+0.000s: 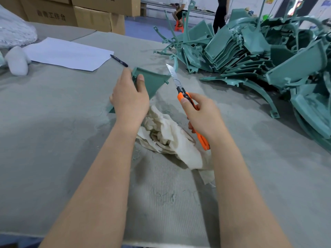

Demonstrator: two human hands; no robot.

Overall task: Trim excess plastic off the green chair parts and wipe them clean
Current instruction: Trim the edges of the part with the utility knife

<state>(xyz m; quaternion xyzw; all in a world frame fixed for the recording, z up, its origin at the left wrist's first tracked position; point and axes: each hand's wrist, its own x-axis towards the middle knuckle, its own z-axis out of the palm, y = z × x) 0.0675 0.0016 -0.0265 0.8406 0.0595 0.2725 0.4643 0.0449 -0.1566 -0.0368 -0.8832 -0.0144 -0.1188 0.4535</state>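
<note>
The left hand (129, 97) grips a triangular green chair part (152, 81) by its left edge, thumb pressed on the upper face, tilting it up off the tabletop (53, 140). The right hand (200, 115) is wrapped around an orange utility knife (189, 104), whose blade is extended and points up and away, lying just right of the part's far right corner. Whether the edge touches the plastic there cannot be told. A small tab sticks out at that corner, so trimming of this piece appears to be under way, not finished.

A crumpled off-white rag (170, 136) lies on the tabletop between the forearms, near the part but not in either hand, so the wiping of this piece looks not yet begun.

To the far right, a large heap of green chair parts (259, 56) covers the tabletop, some with thin runners sticking up. No separate stack of finished pieces shows, so most of the job appears to remain. A sheet of paper (68, 53) and a pen (119, 60) lie far left.
</note>
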